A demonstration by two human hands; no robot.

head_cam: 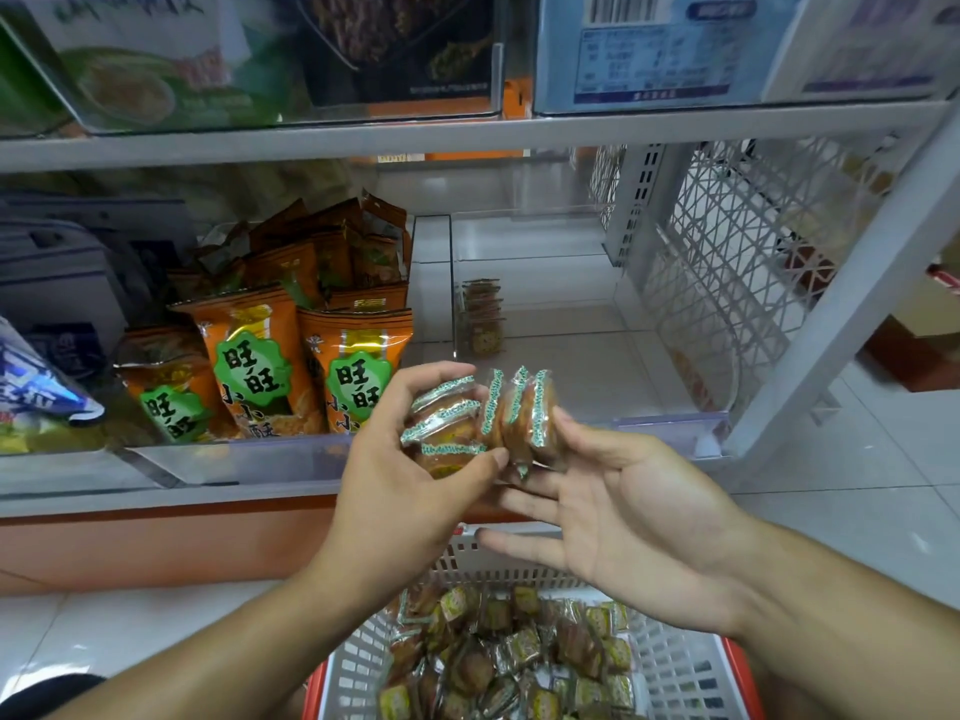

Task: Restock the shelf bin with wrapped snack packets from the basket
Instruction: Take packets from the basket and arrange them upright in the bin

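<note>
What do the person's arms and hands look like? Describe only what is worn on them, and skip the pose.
Both forearms are bare as far as the picture shows, with no sleeves in view. The left hand and the right hand wear no gloves. No rings, watch, bracelets or other markings show on the fingers or wrists. The upper arms lie outside the picture, so sleeves higher up cannot be judged.

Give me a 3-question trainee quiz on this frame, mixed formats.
1. True or false: the left hand grips the packets.
2. The clear bin on the right holds: A) nothing B) a small stack at its left wall C) orange bags
3. Fill in: the right hand is ____, fingers straight, touching the packets.

Key: 1 true; 2 B; 3 open. The basket below holds many more.
</note>
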